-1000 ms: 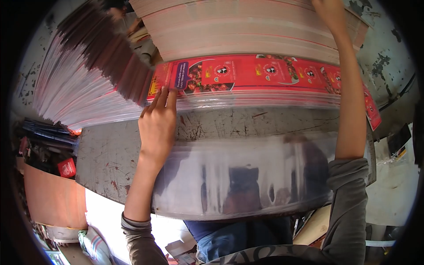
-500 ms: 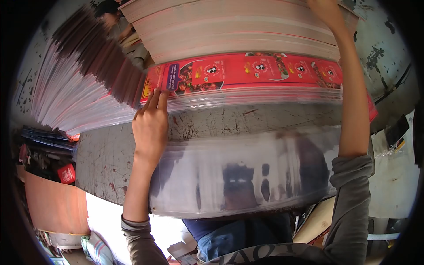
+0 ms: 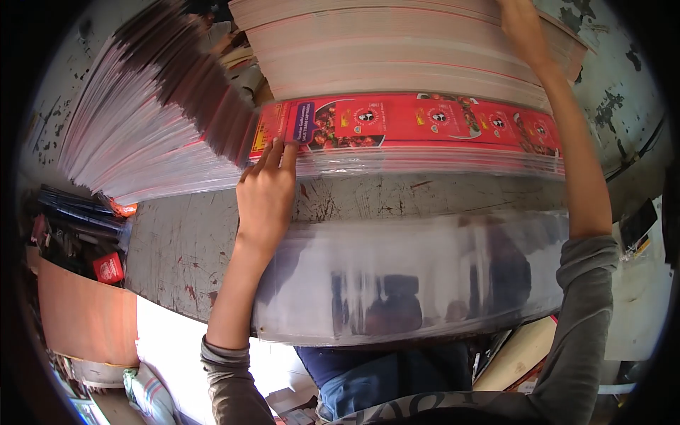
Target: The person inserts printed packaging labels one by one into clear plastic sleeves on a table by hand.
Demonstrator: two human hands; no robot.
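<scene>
My left hand (image 3: pixel 266 185) lies with fingers spread on the left front edge of a stack of red printed strips (image 3: pixel 404 119) in clear plastic. Up at the top right, my right hand (image 3: pixel 519 20) is over the tall stack of pale cards (image 3: pixel 404 53); its fingertips are cut off by the frame, so its grip is hidden. A fanned pile of plastic-wrapped pieces (image 3: pixel 142 134) leans beside the red strips on the left. Nearer my body, a shiny stack of clear plastic sheets (image 3: pixel 425 276) lies along the table's front edge.
The scratched grey table (image 3: pixel 177 241) curves toward me. Dark bundles (image 3: pixel 81 212) and a small red box (image 3: pixel 108 268) sit off its left side. Behind the piles, at the upper left, part of another person (image 3: pixel 219 32) shows. A black item (image 3: pixel 639 227) is at the right.
The whole view has shifted a little. My left hand stays at the left end of the red strips, and my right hand remains up at the pale stack.
</scene>
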